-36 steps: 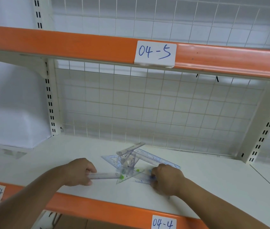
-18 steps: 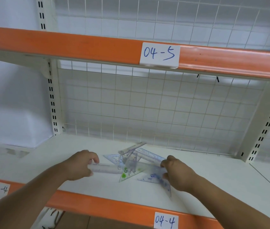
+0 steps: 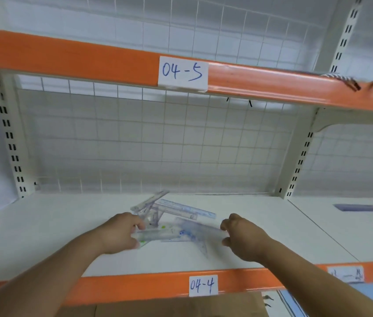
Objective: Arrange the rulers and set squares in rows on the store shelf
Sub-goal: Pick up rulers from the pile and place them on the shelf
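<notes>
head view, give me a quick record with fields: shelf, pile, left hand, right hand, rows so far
shelf: white shelf board, label 04-4 on its orange front edge
pile: rulers and set squares heaped crosswise mid-shelf
left: left hand grips a clear ruler
right: right hand pinches a blue-tinted set square, blurred
rows: none formed yet

One left hand (image 3: 118,235), one right hand (image 3: 242,239); three labels (image 3: 182,73); ruler pile (image 3: 176,213) uncountable.

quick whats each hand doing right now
Left hand: grips one end of a clear ruler.
Right hand: pinches the edge of a clear set square.
</notes>
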A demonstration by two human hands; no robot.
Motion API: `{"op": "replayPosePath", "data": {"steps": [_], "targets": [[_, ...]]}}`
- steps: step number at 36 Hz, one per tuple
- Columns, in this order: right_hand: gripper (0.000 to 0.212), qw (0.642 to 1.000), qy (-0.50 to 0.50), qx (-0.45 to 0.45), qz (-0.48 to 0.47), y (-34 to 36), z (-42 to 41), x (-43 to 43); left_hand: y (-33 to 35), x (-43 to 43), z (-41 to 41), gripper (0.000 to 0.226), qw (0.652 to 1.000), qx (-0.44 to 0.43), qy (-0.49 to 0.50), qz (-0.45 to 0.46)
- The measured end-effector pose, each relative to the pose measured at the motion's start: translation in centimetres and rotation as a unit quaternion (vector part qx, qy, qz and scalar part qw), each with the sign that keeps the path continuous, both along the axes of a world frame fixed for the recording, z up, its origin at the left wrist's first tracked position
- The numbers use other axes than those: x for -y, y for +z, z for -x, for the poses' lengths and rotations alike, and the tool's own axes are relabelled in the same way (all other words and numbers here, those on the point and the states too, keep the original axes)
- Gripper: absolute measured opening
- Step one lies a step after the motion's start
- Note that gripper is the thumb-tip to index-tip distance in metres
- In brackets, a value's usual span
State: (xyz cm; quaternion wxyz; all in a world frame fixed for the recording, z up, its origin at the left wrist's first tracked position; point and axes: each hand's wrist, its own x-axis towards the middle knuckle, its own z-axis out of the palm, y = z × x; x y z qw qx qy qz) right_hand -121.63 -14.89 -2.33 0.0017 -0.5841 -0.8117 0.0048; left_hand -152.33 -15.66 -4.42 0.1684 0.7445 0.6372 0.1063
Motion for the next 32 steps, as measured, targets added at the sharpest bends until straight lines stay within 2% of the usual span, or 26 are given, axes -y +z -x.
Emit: {"op": "replayPosePath", "data": {"steps": [14,18,20,25,32], "targets": [[0.039,0.997,-0.079,-0.024,-0.004,-0.1,-6.5,3.5,1.0,-0.5,-7.4,0.042,0.997,-0.037,-0.072,-0.005],[0.039,0.995,-0.099,-0.023,-0.009,0.0,-9.2,4.4,1.5,-0.5,-10.5,0.032,0.995,-0.032,-0.089,-0.011],[0.039,0.994,-0.103,-0.022,-0.013,0.3,-10.9,4.8,1.8,-0.5,-12.5,0.027,0.994,-0.033,-0.1,-0.022],[0.036,0.993,-0.114,-0.021,-0.02,1.0,-16.6,6.1,2.2,0.2,-18.3,0.037,0.993,-0.03,-0.112,-0.028],[0.03,0.992,-0.124,-0.007,-0.027,1.5,-25.9,7.5,2.6,1.6,-27.2,0.039,0.99,-0.035,-0.127,-0.05]]}}
